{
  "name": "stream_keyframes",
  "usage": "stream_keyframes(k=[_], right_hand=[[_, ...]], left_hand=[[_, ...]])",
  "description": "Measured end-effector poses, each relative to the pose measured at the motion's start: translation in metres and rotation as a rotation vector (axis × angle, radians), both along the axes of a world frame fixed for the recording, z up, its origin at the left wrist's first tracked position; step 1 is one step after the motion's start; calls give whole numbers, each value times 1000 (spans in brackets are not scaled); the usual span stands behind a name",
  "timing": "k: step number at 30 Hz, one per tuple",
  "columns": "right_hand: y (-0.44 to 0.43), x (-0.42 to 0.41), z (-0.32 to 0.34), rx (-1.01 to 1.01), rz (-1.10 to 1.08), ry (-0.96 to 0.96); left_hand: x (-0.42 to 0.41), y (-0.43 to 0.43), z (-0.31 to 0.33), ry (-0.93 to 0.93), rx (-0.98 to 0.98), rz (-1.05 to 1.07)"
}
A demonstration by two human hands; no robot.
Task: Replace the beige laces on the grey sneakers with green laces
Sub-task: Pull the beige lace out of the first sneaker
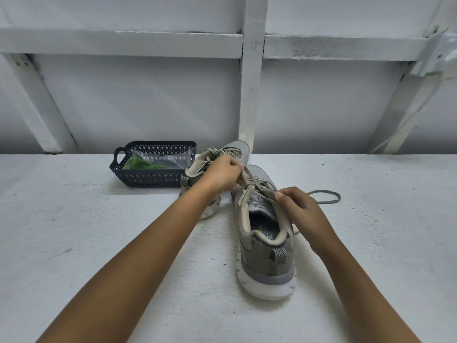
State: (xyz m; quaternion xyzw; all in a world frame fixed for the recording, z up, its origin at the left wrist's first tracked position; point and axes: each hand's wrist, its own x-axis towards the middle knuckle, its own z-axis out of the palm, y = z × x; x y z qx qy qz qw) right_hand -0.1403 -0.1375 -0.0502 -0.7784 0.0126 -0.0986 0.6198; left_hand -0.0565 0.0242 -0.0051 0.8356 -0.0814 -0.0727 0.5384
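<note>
Two grey sneakers stand on the white table. The near sneaker (pixel 265 248) points away from me, heel toward me. The far sneaker (pixel 217 157) lies behind my left hand, laced in beige. My left hand (pixel 222 175) pinches a beige lace (pixel 247 175) over the near sneaker's tongue. My right hand (pixel 300 210) pinches the shoe's right eyelet edge and the lace there. A loose loop of that lace (pixel 329 196) trails on the table to the right. Green laces (pixel 138 165) lie in a clear bag inside a dark basket (pixel 150 180).
The dark perforated basket stands at the back left of the white table (pixel 99 243), touching the far sneaker. A white wall with timber framing (pixel 251 95) rises right behind the table.
</note>
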Motion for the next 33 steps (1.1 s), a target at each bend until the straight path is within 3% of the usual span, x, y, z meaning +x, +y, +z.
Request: stream_keyframes(k=[2, 7, 11, 15, 20, 27, 30, 33], right_hand=[[0, -1, 0, -9, -2, -4], [0, -2, 1, -17, 5, -1], [-1, -1, 1, -16, 7, 6], [0, 0, 1, -8, 3, -3], [0, -1, 2, -11, 4, 4], [-1, -1, 2, -32, -1, 12], [-1, 0, 2, -35, -5, 5], [-1, 0, 2, -33, -4, 4]], left_hand=[[3, -1, 4, -8, -1, 40], [7, -3, 11, -150, 352, 23], [2, 5, 10, -357, 537, -73], [2, 15, 6, -400, 744, -228], [3, 19, 2, -423, 758, -298], [2, 30, 1, -700, 793, 189], [-3, 30, -4, -765, 780, 47], [-7, 28, -10, -714, 812, -178]])
